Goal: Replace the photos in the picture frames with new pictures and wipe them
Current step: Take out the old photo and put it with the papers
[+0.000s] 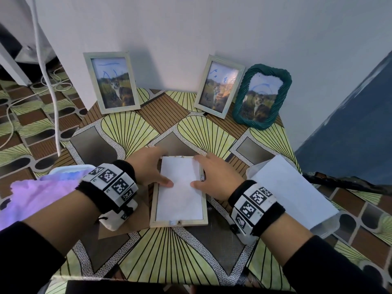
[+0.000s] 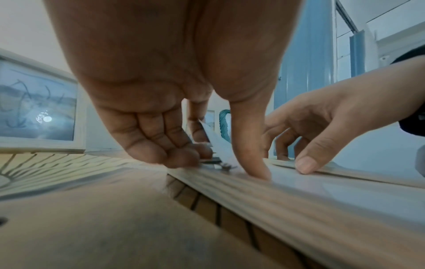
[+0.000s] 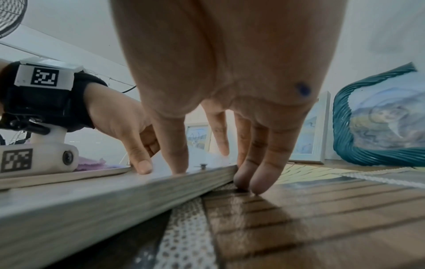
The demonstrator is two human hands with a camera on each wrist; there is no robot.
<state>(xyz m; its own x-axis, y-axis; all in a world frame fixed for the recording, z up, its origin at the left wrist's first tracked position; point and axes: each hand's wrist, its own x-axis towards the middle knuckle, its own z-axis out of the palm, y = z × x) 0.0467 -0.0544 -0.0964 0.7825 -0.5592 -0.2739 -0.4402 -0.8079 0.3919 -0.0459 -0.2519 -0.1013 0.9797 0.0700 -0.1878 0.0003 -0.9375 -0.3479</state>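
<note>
A pale wooden frame (image 1: 179, 223) lies face down in the middle of the table, with a white photo back (image 1: 180, 194) set in it. My left hand (image 1: 158, 168) reaches over the frame's far left corner, thumb pressing on the photo and fingertips (image 2: 181, 158) on the rim by a metal tab. My right hand (image 1: 203, 170) presses its thumb on the photo's right edge; its outer fingers (image 3: 250, 178) touch the table beside the frame (image 3: 115, 196). The photo's far edge (image 2: 216, 142) stands slightly lifted. Neither hand holds anything.
Two pale frames (image 1: 111, 82) (image 1: 218, 87) and a teal woven frame (image 1: 262, 96) lean on the wall, each with a scribbled cat photo. A brown backing board (image 1: 137, 215) lies under my left wrist. A purple cloth (image 1: 38, 194) is left, white sheets (image 1: 292, 187) right.
</note>
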